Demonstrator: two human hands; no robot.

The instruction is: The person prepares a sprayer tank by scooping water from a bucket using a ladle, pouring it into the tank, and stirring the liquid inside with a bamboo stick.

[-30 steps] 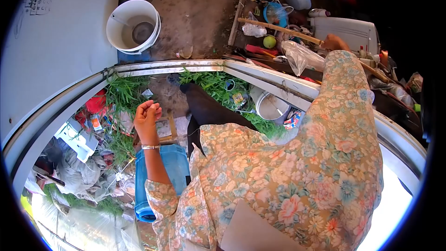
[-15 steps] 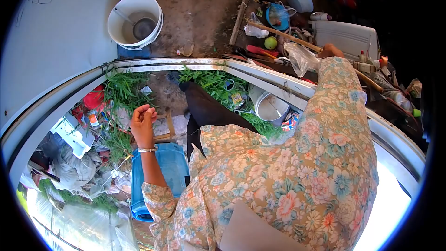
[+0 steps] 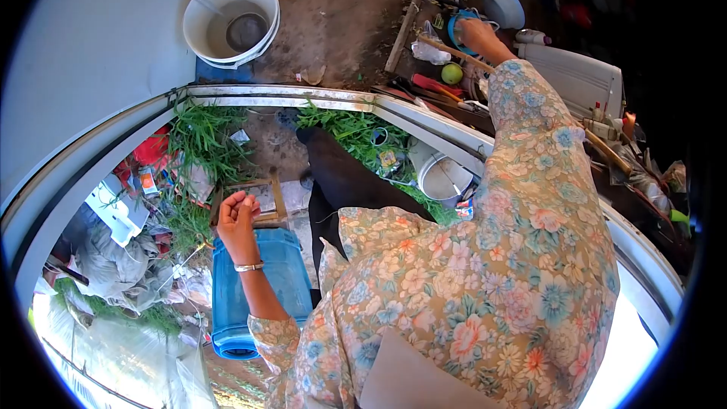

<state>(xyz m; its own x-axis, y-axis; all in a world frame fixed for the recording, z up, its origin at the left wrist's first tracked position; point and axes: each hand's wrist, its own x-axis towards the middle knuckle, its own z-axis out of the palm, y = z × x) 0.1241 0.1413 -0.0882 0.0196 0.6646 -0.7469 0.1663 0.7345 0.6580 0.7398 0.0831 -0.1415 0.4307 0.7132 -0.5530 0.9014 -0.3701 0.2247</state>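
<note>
You are closing your right hand point(image 3: 478, 32) around the wooden stick point(image 3: 447, 51) while your left hand point(image 3: 238, 219) is curling empty above the blue container point(image 3: 227, 304)

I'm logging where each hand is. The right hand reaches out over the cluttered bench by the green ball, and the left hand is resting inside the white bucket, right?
Not quite. In the head view the left hand is curled in the air above the blue container, far from the white bucket. The right hand does reach over the bench near the green ball.

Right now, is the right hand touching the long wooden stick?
Touching. The head view shows the right hand closed around the long wooden stick, which runs out from under its fingers.
</note>
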